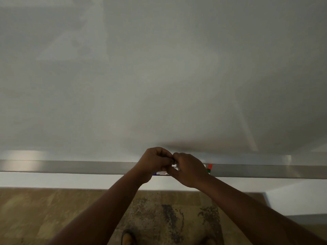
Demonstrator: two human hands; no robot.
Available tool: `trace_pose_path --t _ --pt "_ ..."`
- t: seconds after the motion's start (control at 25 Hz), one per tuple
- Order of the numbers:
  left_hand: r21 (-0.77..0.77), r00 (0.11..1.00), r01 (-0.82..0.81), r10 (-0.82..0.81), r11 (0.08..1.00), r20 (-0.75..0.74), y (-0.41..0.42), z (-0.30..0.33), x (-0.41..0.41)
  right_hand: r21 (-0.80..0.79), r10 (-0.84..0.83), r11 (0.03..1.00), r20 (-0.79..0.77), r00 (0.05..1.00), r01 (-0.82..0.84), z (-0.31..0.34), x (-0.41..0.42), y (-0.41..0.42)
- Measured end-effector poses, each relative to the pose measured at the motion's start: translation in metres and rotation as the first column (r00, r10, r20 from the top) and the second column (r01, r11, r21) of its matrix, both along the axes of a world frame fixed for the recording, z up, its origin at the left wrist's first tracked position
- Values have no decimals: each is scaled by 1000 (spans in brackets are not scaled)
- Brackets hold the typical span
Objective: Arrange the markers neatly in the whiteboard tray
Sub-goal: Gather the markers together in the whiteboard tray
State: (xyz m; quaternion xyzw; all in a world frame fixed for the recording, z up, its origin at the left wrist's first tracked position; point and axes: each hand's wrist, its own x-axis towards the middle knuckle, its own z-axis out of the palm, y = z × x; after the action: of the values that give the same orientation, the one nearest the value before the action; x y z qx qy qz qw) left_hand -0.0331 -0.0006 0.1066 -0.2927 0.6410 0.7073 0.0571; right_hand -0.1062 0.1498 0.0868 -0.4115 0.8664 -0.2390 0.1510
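Observation:
A long metal whiteboard tray (79, 167) runs across the view below the whiteboard (159, 76). My left hand (154, 162) and my right hand (188, 169) meet over the tray's middle, fingers curled around a cluster of markers (174, 166) that shows white barrels between them. A purple-capped marker (160, 173) peeks out under my left hand at the tray's front edge. Red and green marker ends (209, 168) stick out just right of my right hand. Most of the markers are hidden by my hands.
A white wall strip (53, 180) lies under the tray, then a brown patterned floor (53, 214). My shoes (128, 238) show at the bottom edge. A white wall corner (292, 200) stands at the lower right.

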Motion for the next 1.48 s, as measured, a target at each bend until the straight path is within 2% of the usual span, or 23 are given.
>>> trace_pose_path --t 0.12,0.2,0.28,0.36,0.44,0.48,0.56,0.6,0.68,0.72,0.8,0.88,1.08,1.2,1.36,1.48 --pt "88 992 -128 127 988 20 1 -8 3 -2 -3 1000 262 965 4 -6 -6 2" --pt "196 976 -215 218 957 8 3 -17 5 -12 -27 999 457 889 36 -7 -8 4" --pt "266 963 -257 269 929 -8 7 -25 8 12 -39 999 531 846 38 -7 -7 4" --pt "246 960 -264 279 932 -26 13 -29 10 54 -47 998 508 860 23 -7 -7 5" --pt "162 959 -274 282 948 -26 18 -28 11 70 -59 997 463 884 30 -11 -8 7" --pt "77 966 -256 259 964 -27 16 -28 12 66 -61 997 430 901 36 -13 -10 9" --pt "-234 996 -93 86 968 -39 4 -30 15 43 -38 999 318 947 26 -16 -13 13" --pt "-386 998 43 -54 922 -17 -4 -30 17 41 -16 999 232 973 7 -16 -14 14" --pt "-551 954 289 -283 783 98 -16 -27 17 67 27 997 37 999 -30 -15 -16 16" --pt "-596 928 360 -342 718 149 -19 -26 17 70 37 997 -21 999 -35 -15 -16 16" --pt "-684 904 395 -390 613 173 -18 -23 14 50 22 999 -40 999 -20 -17 -14 15" --pt "-727 910 363 -390 583 142 -15 -22 11 38 -17 999 -59 998 19 -18 -11 14" --pt "-737 918 330 -383 589 105 -17 -17 4 -10 -78 997 -102 992 78 -19 -8 13" --pt "-739 898 372 -421 562 132 -20 -16 5 -46 -37 998 -47 998 35 -20 -10 16" --pt "-688 896 412 -401 597 189 -28 -30 10 -35 70 997 68 995 -68 -33 -15 20" --pt "-667 879 461 -404 585 253 -27 -46 14 17 33 999 -41 999 -33 -46 -18 31"
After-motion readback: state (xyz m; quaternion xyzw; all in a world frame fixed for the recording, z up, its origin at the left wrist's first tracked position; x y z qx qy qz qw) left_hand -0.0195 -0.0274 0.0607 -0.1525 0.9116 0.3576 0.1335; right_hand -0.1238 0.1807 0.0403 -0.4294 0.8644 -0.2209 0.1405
